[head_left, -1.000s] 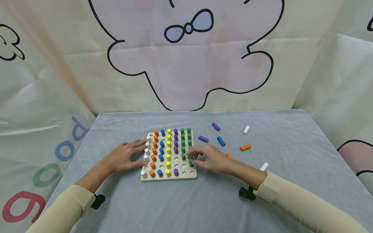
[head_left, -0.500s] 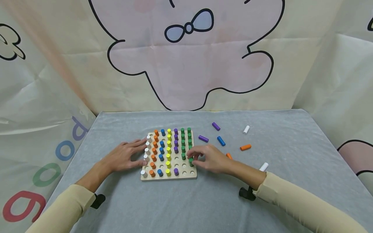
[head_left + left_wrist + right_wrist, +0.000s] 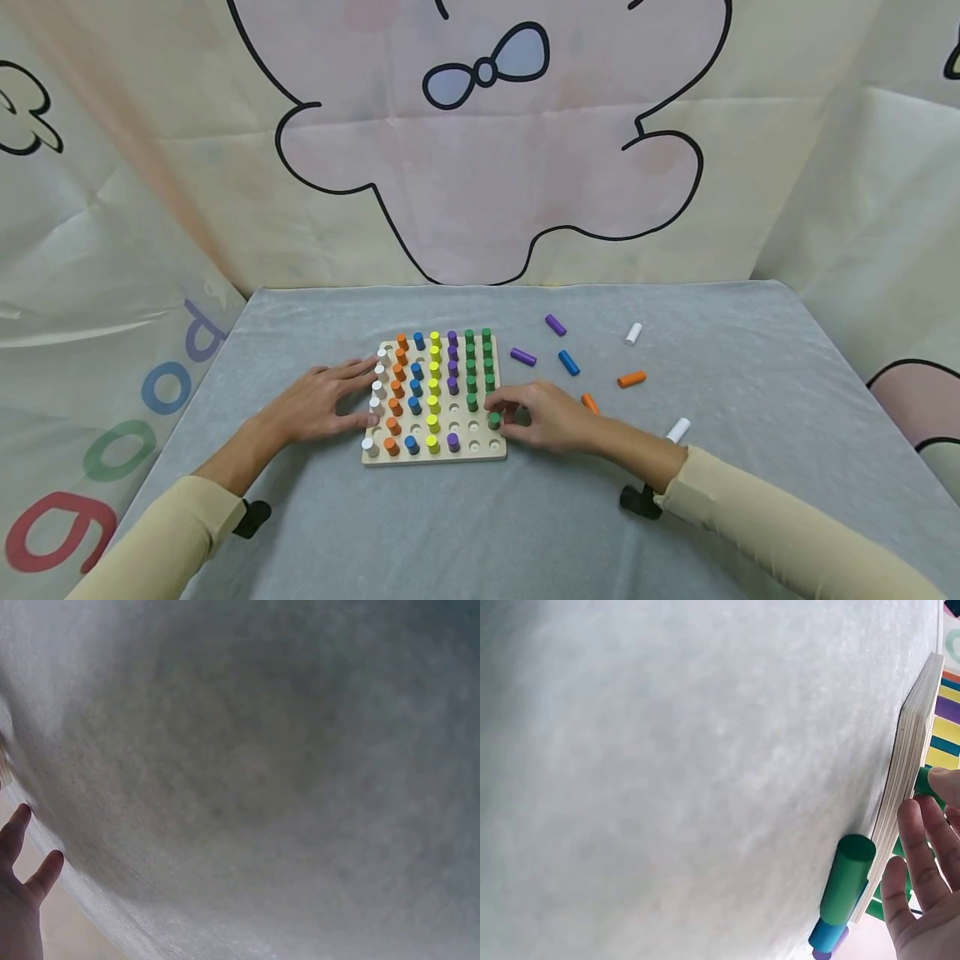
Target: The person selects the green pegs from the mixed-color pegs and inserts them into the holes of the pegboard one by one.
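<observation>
A pale wooden pegboard (image 3: pixel 435 460) holds rows of white, orange, blue, yellow, purple and green pegs. Along its left edge lies my left hand (image 3: pixel 318 404), fingers extended, fingertips and thumb at the white pegs (image 3: pixel 376 407). At the right edge, my right hand (image 3: pixel 551 414) pinches a green peg (image 3: pixel 494 421) between thumb and fingers, over the outer column. In the right wrist view, the thumb presses that peg at the board's side. A loose green peg (image 3: pixel 847 877) lies on the cloth beside the board there; the right hand hides it in the head view.
Loose pegs lie right of the board on the grey cloth (image 3: pixel 750 500): purple (image 3: pixel 523 357), blue (image 3: pixel 568 362), orange (image 3: pixel 632 379) and white (image 3: pixel 633 333) ones. Another white peg (image 3: pixel 678 430) lies close to the right forearm. A printed curtain (image 3: pixel 480 167) hangs behind the table.
My right hand has shifted slightly right and toward me with the green peg, which now shows more of its top and less of its side. The left hand has stayed still.
</observation>
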Demonstrator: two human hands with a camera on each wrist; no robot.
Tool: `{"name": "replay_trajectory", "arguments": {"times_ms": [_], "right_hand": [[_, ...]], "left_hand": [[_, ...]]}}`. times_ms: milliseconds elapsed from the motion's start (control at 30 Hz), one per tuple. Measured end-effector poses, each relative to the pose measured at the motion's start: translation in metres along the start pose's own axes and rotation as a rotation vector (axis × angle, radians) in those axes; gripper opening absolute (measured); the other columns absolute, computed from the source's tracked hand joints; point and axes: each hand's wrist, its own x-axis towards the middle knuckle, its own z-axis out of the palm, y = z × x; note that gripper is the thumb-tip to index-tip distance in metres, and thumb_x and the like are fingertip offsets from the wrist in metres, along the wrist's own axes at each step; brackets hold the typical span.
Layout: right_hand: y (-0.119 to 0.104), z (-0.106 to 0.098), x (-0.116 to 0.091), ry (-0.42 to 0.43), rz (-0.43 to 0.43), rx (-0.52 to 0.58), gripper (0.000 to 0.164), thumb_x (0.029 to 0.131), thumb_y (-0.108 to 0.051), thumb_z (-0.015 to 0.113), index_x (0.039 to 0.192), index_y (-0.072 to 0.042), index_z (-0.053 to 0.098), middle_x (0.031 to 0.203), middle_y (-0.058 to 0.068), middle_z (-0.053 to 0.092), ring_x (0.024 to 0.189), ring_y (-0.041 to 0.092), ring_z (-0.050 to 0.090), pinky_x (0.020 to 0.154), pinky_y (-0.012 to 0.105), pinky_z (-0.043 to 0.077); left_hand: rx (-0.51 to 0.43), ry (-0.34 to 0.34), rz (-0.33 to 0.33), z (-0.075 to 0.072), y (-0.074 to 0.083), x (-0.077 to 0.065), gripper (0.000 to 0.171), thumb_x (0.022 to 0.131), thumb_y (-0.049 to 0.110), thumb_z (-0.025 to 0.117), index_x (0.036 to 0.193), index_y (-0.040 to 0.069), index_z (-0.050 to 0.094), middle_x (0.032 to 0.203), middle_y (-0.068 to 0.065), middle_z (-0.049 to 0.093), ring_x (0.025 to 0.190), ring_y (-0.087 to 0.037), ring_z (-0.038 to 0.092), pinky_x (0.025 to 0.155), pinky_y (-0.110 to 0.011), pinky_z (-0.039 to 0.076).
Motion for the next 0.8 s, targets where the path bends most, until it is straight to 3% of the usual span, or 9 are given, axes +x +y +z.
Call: {"name": "replay_trajectory", "arguments": {"times_ms": [400,800], "right_hand": [[0.011,-0.013,-0.014,0.003,0.034,0.006,0.030,0.089,-0.006,0.073,0.118,-0.009,0.068,0.102,-0.003,0.071,0.087,0.007,0.063,0.080,0.031,0.054],[0.031,-0.026,-0.037,0.047,0.084,-0.039,0.028,0.089,-0.009,0.075,0.115,-0.010,0.069,0.102,-0.006,0.072,0.091,0.009,0.065,0.081,0.032,0.054]], "left_hand": [[0.003,0.008,0.008,-0.001,-0.001,0.000,0.078,0.089,0.061,0.061,0.147,0.010,0.050,0.158,-0.009,0.037,0.141,-0.037,0.039,0.097,-0.062,0.041],[-0.003,0.006,0.002,0.000,0.000,0.000,0.078,0.089,0.061,0.062,0.147,0.011,0.050,0.158,-0.008,0.037,0.142,-0.036,0.038,0.099,-0.063,0.040]]}}
